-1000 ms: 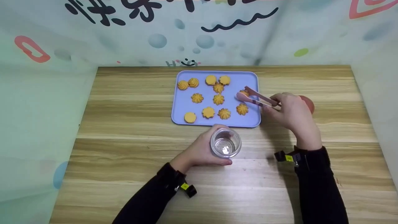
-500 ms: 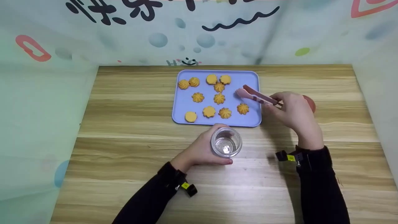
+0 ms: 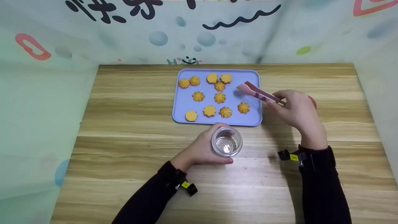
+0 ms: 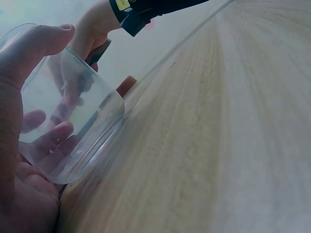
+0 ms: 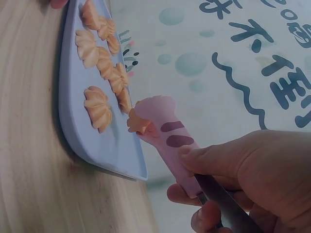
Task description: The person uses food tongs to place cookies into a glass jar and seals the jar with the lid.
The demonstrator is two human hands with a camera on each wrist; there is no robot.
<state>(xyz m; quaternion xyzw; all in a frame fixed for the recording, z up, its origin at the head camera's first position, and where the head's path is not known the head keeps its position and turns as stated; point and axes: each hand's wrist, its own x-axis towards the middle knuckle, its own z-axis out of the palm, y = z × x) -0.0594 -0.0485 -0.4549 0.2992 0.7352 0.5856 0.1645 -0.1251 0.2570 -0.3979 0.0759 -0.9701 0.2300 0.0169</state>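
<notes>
Filling the back and both sides, a pale backdrop [image 3: 124, 46] carries black lettering, a wavy line, grey-blue dots and red outlined shapes. Below it stretches the wood-grained bench [image 3: 124, 124], with darker and lighter streaks running across it. Two black sleeves reach in from the near side, the left sleeve [image 3: 143, 193] slanting inward and the right sleeve [image 3: 323, 189] nearly straight. A lilac tray [image 3: 180, 107] with rounded corners lies flat near the far edge of the bench.

Both hands are occupied. The left hand [image 3: 202, 147] is wrapped around a clear jar, thumb on the near side and fingers around the far side, just short of the tray's near edge. The right hand [image 3: 298, 107], to the right of the tray, grips a pair of pink tongs [image 3: 255, 93] with striped, paw-shaped tips that reach over the tray's right part. The clear jar [image 3: 227, 141] has its round mouth facing up; whether its base touches the bench I cannot tell.

Eleven golden cookies [image 3: 219, 97] lie spread over the tray, some ridged side up, others flat side up; two swirled ones sit together at far left. Smallest is the single cookie [image 5: 138, 122] pinched between the tong tips, held above the tray.
</notes>
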